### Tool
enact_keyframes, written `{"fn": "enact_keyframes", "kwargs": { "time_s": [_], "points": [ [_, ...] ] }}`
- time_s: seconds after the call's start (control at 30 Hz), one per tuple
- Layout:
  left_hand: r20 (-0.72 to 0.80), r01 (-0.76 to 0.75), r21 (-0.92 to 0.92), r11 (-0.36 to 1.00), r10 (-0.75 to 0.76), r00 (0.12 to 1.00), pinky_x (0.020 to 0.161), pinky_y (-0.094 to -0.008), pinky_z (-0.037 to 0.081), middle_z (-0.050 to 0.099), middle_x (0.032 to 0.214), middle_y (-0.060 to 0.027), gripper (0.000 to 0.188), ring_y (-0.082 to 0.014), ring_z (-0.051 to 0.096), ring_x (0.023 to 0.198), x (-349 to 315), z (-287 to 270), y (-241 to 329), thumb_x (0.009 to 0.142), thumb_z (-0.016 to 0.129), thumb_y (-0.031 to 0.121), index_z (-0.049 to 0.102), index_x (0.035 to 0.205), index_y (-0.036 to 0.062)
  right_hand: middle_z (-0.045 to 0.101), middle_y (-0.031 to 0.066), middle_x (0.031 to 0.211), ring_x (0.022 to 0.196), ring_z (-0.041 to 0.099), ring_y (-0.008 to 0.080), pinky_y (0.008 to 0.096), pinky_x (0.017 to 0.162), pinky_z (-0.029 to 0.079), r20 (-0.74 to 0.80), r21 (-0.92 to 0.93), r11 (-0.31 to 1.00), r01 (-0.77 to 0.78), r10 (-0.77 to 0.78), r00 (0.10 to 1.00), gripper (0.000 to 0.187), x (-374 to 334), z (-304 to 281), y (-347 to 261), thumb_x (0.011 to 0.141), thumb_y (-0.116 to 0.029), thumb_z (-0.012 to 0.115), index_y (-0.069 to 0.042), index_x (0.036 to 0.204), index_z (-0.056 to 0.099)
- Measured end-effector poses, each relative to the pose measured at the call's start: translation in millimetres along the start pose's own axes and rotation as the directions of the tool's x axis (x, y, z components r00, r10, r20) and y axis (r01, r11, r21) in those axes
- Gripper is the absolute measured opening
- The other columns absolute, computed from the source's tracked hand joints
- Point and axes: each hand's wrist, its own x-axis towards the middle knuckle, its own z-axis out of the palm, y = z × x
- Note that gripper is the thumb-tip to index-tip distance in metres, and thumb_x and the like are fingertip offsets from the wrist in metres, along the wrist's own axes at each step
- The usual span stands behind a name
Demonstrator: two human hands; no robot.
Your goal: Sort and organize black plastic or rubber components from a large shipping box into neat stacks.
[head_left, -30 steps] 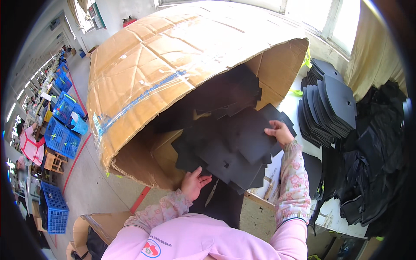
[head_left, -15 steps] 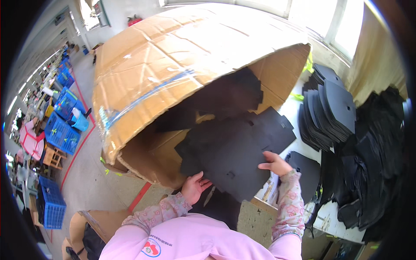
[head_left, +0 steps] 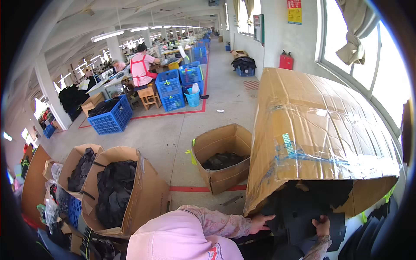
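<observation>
At the lower right, flat black cut sheets (head_left: 298, 223) with notched edges lie at the mouth of a large cardboard box (head_left: 323, 130) turned on its side. My left hand (head_left: 260, 223) grips the sheets at their left edge, its thumb on top and the other fingers partly hidden. On their right part rests my right hand (head_left: 321, 226), fingers curled on the black material. How many sheets are in my hands I cannot tell. Darker black material inside the box shows behind them, partly in shadow.
Stacked black panels (head_left: 368, 238) stand at the lower right edge. An open carton (head_left: 223, 175) with black pieces is left of the big box; another carton (head_left: 149, 195) holds black fabric. Blue crates (head_left: 110, 117), a fire extinguisher (head_left: 286, 60) and a seated person (head_left: 141, 69) are farther off.
My view has swung left and up, so the hands and big box now appear lower right. The sheets, tilted out of the box before, now sit closer to its mouth.
</observation>
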Motion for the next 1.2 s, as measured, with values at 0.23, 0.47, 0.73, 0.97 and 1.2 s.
{"fn": "enact_keyframes", "kwargs": {
  "time_s": [0.23,0.47,0.73,0.97,1.2],
  "points": [
    [0.033,-0.002,-0.005,1.0,0.002,0.999,0.089,-0.035,0.049,0.059,0.121,0.0033,0.045,-0.0145,0.056,0.109,-8,1,10,0.087,0.069,0.031,0.051,0.127,0.0199,0.052,0.007,0.102,0.096,0.051,0.0185,0.028,0.083,0.046,-0.076,-0.267,0.964,-0.003,-0.018,0.997,0.059,-3,16,-24,0.064,-0.002,0.084,-0.001,0.112,0.051],
    [0.03,-0.002,0.024,1.0,0.002,1.0,0.088,-0.0346,0.049,0.059,0.12,0.0036,0.045,-0.0147,0.056,0.109,-2,5,4,0.088,0.068,0.032,0.051,0.127,0.0197,0.053,0.0147,0.122,0.118,0.049,0.0255,0.0328,0.101,0.04,-0.211,0.064,0.997,0.036,-0.022,0.977,0.066,-9,16,5,0.073,0.002,0.077,0.005,0.13,0.044],
    [-0.051,-0.095,0.041,0.995,0.097,0.994,0.085,-0.0351,0.051,0.062,0.114,-0.0006,0.044,-0.0157,0.059,0.104,-2,5,1,0.087,0.069,0.032,0.052,0.123,0.0138,0.046,0.0222,0.137,0.128,0.043,0.0285,0.0348,0.108,0.034,-0.139,-0.222,0.975,-0.032,0.0,0.99,0.067,-38,35,-27,0.079,0.0,0.073,0.011,0.135,0.037],
    [-0.107,-0.098,0.071,0.993,0.105,0.989,0.08,-0.0319,0.052,0.062,0.112,-0.0018,0.041,-0.0147,0.06,0.101,-4,6,1,0.085,0.071,0.031,0.054,0.117,0.0114,0.053,0.0191,0.127,0.118,0.05,0.0237,0.0322,0.098,0.04,-0.142,-0.22,0.972,-0.079,0.048,0.989,0.062,-59,34,-39,0.079,-0.006,0.076,0.011,0.129,0.043],
    [-0.097,-0.073,0.101,0.992,0.083,0.992,0.081,-0.032,0.052,0.063,0.112,-0.0024,0.04,-0.0147,0.06,0.101,6,2,-10,0.085,0.072,0.03,0.055,0.115,0.0113,0.057,0.0092,0.107,0.093,0.052,0.016,0.027,0.087,0.042,-0.232,-0.127,0.992,-0.026,-0.004,0.973,0.063,-70,16,-7,0.075,-0.008,0.08,0.01,0.126,0.048]
  ]
}}
